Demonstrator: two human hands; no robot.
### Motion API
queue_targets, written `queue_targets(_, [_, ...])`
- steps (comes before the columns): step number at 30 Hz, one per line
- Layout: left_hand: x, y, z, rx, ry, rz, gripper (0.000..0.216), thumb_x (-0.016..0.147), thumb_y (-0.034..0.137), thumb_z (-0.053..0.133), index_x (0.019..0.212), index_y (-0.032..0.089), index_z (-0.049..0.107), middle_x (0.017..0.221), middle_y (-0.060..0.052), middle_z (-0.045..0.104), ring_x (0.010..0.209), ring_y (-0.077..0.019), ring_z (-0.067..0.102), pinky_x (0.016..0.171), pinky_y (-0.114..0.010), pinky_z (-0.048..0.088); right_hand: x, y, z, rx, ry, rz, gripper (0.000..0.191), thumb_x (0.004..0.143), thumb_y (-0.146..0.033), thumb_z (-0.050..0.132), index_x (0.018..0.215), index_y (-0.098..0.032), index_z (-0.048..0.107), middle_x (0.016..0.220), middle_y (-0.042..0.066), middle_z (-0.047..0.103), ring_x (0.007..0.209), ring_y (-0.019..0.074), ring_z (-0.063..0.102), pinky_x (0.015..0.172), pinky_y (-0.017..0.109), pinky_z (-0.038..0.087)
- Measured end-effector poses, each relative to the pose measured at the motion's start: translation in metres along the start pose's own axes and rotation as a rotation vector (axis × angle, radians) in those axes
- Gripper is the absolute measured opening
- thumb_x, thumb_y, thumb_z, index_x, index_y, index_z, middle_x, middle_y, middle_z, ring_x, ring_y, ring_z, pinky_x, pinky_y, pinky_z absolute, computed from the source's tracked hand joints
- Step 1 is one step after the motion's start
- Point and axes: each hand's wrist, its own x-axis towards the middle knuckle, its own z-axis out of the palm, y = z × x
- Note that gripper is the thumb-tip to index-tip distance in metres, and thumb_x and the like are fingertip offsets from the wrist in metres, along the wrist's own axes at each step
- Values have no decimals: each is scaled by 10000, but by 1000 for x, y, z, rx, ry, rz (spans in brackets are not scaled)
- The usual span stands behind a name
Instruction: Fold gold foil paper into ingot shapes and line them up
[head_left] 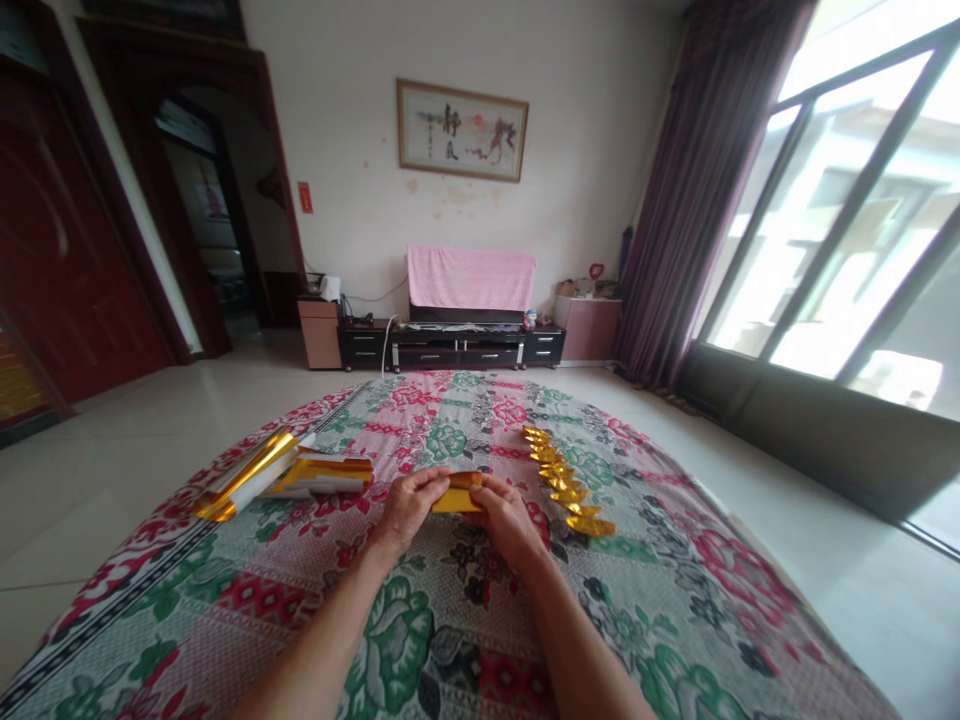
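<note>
Both ends of a gold paper (454,501) are pinched, between the left hand (406,510) and the right hand (508,512), probably to keep it steady above a flowered cloth (450,625). Just right of the right hand, folded gold pieces (568,495) sit lined up, likely to stay uncrushed. Left of the left hand, curled sheets (322,480) lie seemingly within reach. Well beyond both hangs a pink towel (471,277), perhaps against dust.

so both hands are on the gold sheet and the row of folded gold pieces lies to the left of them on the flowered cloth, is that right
Not quite: the head view shows the row of folded gold pieces to the right of the hands. The left hand and right hand are indeed on the gold sheet, and the row does lie on the flowered cloth.
</note>
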Motion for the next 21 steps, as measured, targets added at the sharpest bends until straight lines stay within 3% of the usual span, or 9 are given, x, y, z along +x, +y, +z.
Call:
queue_targets(10, [-3,7,-3,315,-151,349,162,711,198,556,794,188,694,851,-40,625,812,-150,580,717,-248,477,5,1,-1,97,114,85,268,644,-285,584,885,-176,619,767,24,684,683,164,641,576,236,483])
queue_targets(16, [0,1,-4,317,-165,341,166,712,207,556,799,186,695,893,-52,630,866,-161,580,789,-284,477,4,2,-4,89,88,80,318,680,-297,493,953,-181,607,882,60,685,767,197,643,608,271,503])
queue_targets(21, [0,1,-4,191,-114,222,147,674,221,586,752,168,699,918,-58,639,879,-181,584,747,-288,496,1,-1,-2,149,44,28,359,664,-248,484,1008,-191,573,1057,68,634,798,178,638,667,283,500])
